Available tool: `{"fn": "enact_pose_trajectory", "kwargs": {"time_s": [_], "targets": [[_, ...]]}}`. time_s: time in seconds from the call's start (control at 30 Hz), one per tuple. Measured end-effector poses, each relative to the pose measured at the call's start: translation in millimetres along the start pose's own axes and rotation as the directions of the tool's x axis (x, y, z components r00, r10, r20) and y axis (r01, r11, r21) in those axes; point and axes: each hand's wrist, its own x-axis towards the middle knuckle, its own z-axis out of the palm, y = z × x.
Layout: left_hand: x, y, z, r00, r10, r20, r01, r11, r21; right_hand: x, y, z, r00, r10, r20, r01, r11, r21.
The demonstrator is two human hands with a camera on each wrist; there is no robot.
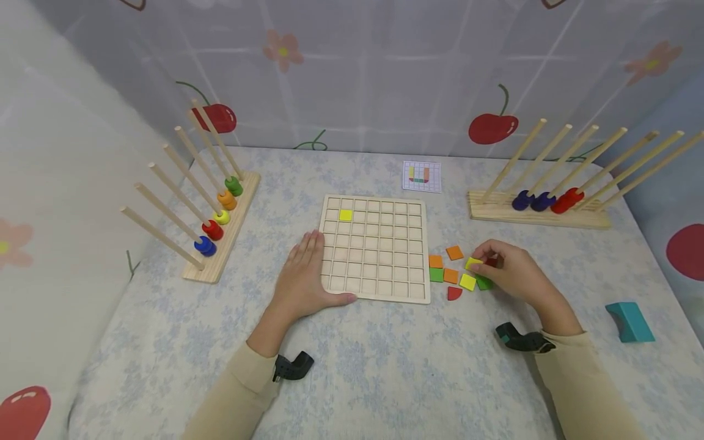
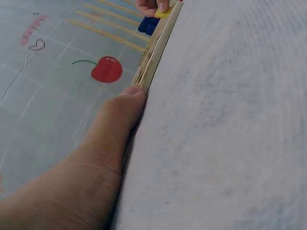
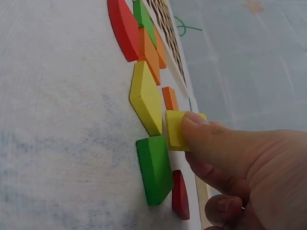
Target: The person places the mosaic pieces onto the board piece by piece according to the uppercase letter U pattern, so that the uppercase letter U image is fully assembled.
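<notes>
A wooden grid board lies mid-table with one yellow tile in a cell near its upper left corner. My left hand rests against the board's lower left corner, fingers straight along the left side and thumb along the near edge. To the board's right, my right hand pinches a yellow square tile between thumb and fingers. Around it lie a second yellow tile, a green tile, orange tiles and red rounded pieces. The left fingertips are out of the left wrist view.
Behind the board lies a printed pattern card. Peg racks with coloured beads stand left and right. A teal arched block sits at the far right. A patterned curtain hangs behind the table.
</notes>
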Motion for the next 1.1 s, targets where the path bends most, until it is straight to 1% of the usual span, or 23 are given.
{"fn": "enact_pose_trajectory", "kwargs": {"time_s": [0.23, 0.43, 0.6, 0.77, 0.87, 1.1], "targets": [[1.4, -0.2, -0.2, 1.0, -0.007, 0.013, 0.007, 1.0, 0.006, 8.8, -11.5, -0.9, 0.999, -0.029, -0.041, 0.03, 0.999, 0.031], [1.5, -0.4, 0.4, 1.0, -0.001, 0.009, 0.001, 1.0, 0.009, 22.7, -25.6, 4.4, 0.997, -0.069, -0.043, 0.072, 0.995, 0.076], [1.1, -0.1, 0.2, 1.0, -0.006, 0.014, 0.006, 1.0, 0.003, 36.6, -37.1, 11.7, 0.996, -0.076, -0.035, 0.079, 0.992, 0.102], [0.8, 0.2, -0.2, 1.0, -0.009, 0.015, 0.009, 1.0, 0.001, 51.2, -51.8, 19.3, 0.995, -0.099, -0.002, 0.099, 0.986, 0.136], [0.5, 0.2, -0.2, 1.0, -0.009, 0.012, 0.009, 1.0, 0.002, 60.9, -61.8, 24.2, 0.993, -0.12, 0.01, 0.116, 0.98, 0.162], [0.1, 0.7, -0.8, 1.0, -0.009, 0.012, 0.009, 1.0, -0.003, 83.0, -89.5, 39.3, 0.99, -0.139, 0.023, 0.131, 0.967, 0.217]]}}
